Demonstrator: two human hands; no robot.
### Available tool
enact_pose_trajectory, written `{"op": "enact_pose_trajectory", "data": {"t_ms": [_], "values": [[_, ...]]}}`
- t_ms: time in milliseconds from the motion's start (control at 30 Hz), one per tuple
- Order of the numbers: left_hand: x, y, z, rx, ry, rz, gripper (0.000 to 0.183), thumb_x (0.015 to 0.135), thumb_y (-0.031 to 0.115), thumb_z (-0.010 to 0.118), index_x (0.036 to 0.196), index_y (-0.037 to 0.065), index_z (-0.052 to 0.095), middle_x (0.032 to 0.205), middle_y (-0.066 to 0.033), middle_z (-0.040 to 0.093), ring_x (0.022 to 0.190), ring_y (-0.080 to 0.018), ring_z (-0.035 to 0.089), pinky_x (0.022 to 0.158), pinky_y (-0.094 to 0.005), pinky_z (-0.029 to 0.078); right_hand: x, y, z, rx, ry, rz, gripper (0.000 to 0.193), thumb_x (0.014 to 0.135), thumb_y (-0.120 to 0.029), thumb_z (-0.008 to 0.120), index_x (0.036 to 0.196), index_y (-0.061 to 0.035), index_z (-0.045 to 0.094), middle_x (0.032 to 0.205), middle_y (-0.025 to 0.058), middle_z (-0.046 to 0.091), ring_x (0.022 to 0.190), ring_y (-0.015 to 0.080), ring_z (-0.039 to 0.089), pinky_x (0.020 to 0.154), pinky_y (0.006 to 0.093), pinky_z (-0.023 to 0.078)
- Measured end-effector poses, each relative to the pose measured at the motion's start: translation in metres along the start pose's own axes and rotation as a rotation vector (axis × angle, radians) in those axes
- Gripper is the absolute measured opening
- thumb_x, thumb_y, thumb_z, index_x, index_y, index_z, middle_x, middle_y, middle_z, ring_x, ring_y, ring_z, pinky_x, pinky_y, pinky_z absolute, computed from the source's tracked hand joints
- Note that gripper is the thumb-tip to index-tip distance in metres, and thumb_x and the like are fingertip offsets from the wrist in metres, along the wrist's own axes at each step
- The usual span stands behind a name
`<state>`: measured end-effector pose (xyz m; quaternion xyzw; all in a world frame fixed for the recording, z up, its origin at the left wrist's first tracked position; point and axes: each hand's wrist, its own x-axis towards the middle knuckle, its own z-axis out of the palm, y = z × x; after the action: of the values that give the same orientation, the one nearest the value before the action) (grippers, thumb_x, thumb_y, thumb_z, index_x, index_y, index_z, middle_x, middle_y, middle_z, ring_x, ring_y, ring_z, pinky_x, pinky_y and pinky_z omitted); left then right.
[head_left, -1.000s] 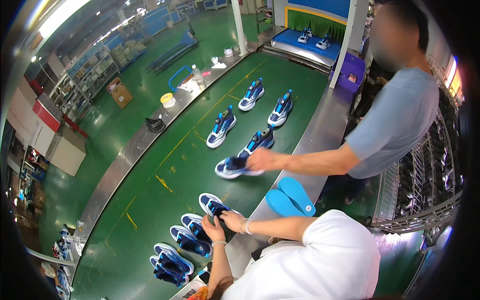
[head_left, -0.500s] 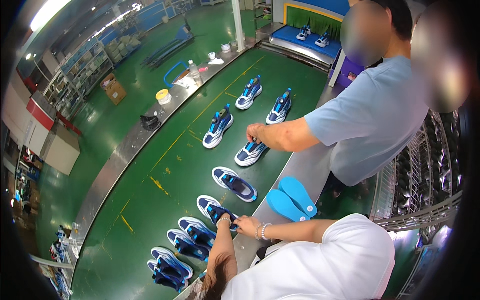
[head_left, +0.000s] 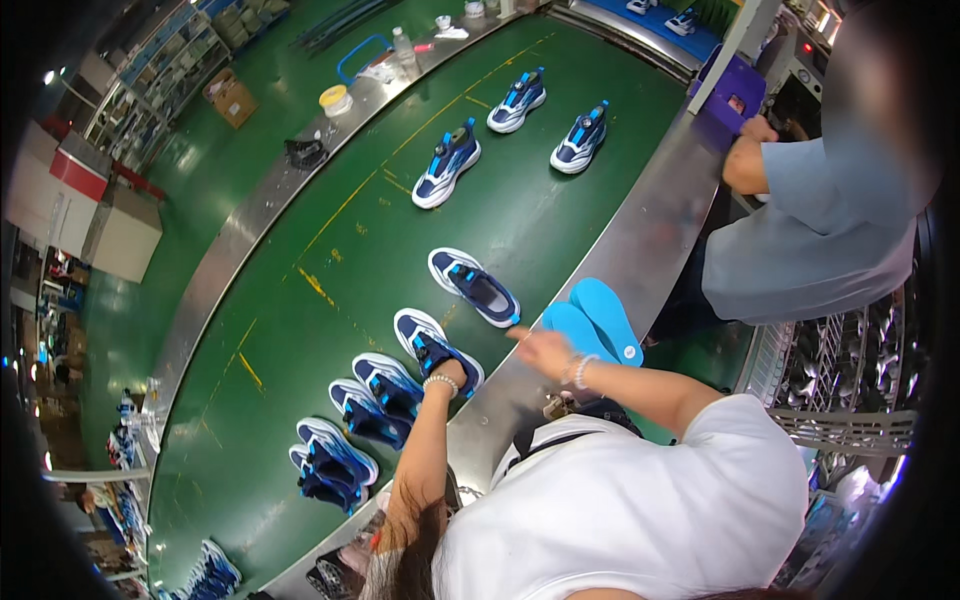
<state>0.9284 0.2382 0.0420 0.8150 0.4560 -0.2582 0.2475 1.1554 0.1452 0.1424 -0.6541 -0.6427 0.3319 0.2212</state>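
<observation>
My left hand (head_left: 449, 374) reaches into the opening of a navy, white and light-blue sneaker (head_left: 420, 330); its fingers are hidden inside. My right hand (head_left: 545, 352), smeared a little by motion, is beside the heel of another such sneaker (head_left: 477, 286), with a finger stretched out and nothing visible in it. Just right of that hand, a pair of bright blue insoles (head_left: 603, 310) lies on the metal edge. Close to my left arm stand two more sneakers (head_left: 385, 385) side by side, and beyond them another pair (head_left: 335, 455).
Three sneakers (head_left: 447, 165) stand farther up the green belt (head_left: 330, 300). At the right, a co-worker in a grey-blue shirt (head_left: 800, 250) has a hand by a purple bin (head_left: 728, 90). A tape roll (head_left: 335, 100) and a bottle (head_left: 403, 45) sit on the far metal rail.
My right hand has left the sneaker at my left hand and moved toward the neighbouring one. The co-worker's hand has withdrawn to the purple bin, and the sneaker it touched is gone from the belt.
</observation>
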Motion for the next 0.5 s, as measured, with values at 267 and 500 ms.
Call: {"op": "enact_pose_trajectory", "data": {"t_ms": [267,500], "values": [[0.036,-0.018,0.063,-0.011,0.097,-0.125,0.038,0.082,0.016,0.038,0.110,-0.003,0.053,0.117,-0.0219,0.049,0.110,-0.0306,0.047,0.096,-0.0339,0.032,-0.051,0.098,-0.068,-0.478,0.165,0.451,0.074,0.074,-0.028,0.063,0.134,-0.0155,0.021,0.125,0.0197,0.039,0.100,0.0387,0.050,0.083,0.0434,0.043],[-0.030,0.066,-0.078,-0.165,0.277,-0.020,0.025,0.076,0.023,0.053,0.083,0.000,0.058,0.083,-0.0206,0.060,0.082,-0.0340,0.059,0.073,-0.0387,0.048,-0.070,0.127,-0.075,-0.374,0.012,0.518,0.086,0.072,-0.032,0.065,0.137,-0.0153,0.010,0.116,0.0208,0.046,0.099,0.0374,0.051,0.081,0.0430,0.044]]}}
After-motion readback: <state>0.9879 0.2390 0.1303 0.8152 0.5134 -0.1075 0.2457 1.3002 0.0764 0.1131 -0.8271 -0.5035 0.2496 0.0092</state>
